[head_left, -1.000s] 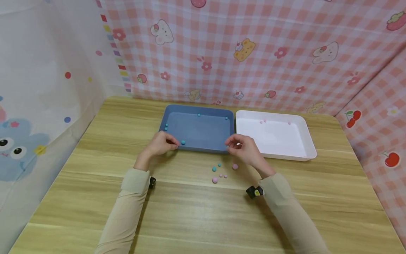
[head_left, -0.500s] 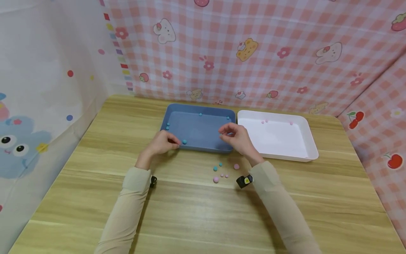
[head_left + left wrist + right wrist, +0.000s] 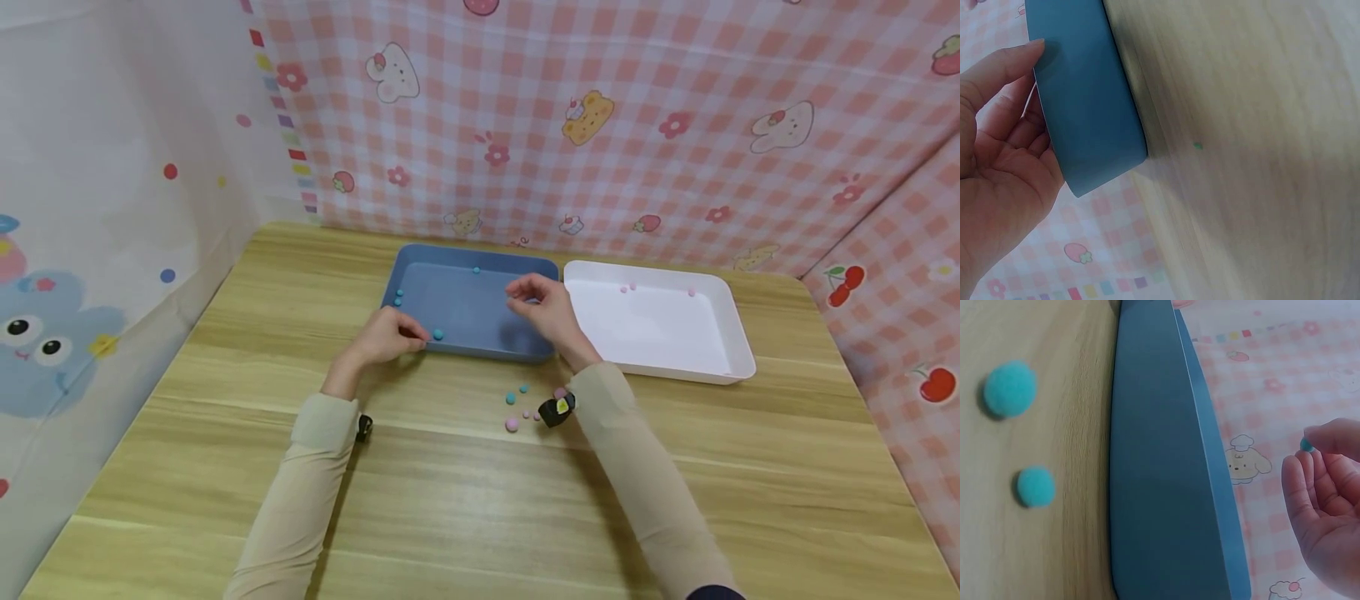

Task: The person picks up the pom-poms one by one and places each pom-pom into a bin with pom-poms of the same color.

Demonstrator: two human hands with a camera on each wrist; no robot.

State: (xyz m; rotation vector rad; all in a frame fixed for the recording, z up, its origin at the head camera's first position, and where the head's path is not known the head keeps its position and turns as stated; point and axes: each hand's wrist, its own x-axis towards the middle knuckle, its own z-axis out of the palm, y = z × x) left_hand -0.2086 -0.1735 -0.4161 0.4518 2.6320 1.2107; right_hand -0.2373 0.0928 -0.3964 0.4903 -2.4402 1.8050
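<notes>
Over the right part of the blue tray, my right hand pinches a tiny teal pom-pom between thumb and fingertips. My left hand grips the rim at the tray's near left corner; in the left wrist view its thumb lies at the rim with the other fingers behind the wall. Several teal pom-poms lie inside this tray, one of them beside the left fingertips. In front of the tray, two teal pom-poms and several pink pom-poms sit on the table, partly covered by the right wrist's camera.
A white tray with a few small pink pom-poms stands right of the blue one. Both are on a wooden table. A pink checked curtain hangs behind, and a white printed cloth on the left.
The right hand has risen from the blue tray's near right edge and moved back and left over its inside. The left hand has stayed at the corner.
</notes>
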